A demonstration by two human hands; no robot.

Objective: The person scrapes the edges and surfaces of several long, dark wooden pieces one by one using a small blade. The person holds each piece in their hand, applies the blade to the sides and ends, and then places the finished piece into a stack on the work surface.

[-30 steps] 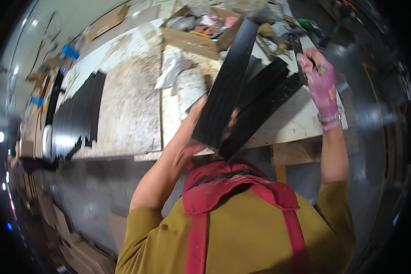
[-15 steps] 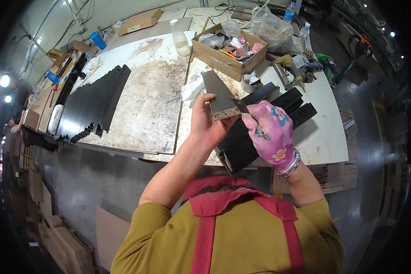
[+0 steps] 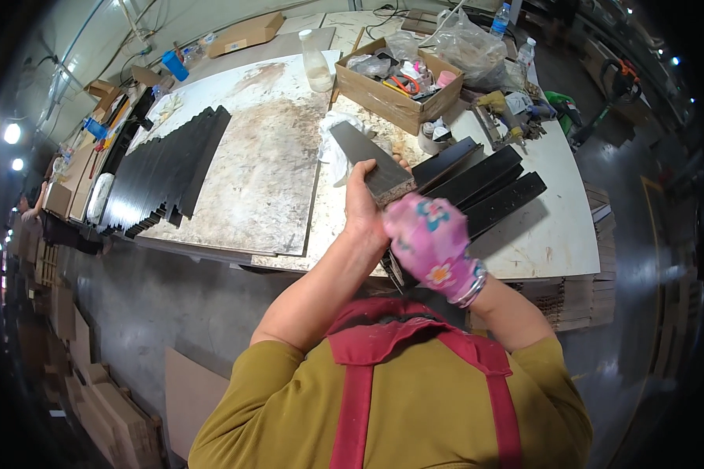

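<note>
My left hand [image 3: 362, 205], bare, is closed round a dark grey board [image 3: 365, 156] with a cut chipboard end, holding it tilted above the table. Close against the board's near end is my right hand [image 3: 430, 238], in a pink flowered glove. Its fingers are curled into a fist and smeared by motion. The dark blade-like tool that showed in this fist in the earlier frame is hidden now. Beneath and to the right of the hands lie several long black strips [image 3: 493, 195]. A crumpled white cloth [image 3: 332, 148] is beside the board.
A cardboard box [image 3: 391, 98] of odds and ends stands at the back, next to a cloudy plastic bottle [image 3: 315, 62]. Tools [image 3: 504, 116] lie at the right. On the left, a row of black strips [image 3: 160, 172] rests beside a stained white panel [image 3: 262, 164].
The board has shifted slightly right and down in my left hand. My right fist has moved left and down from the board's right side to its near end.
</note>
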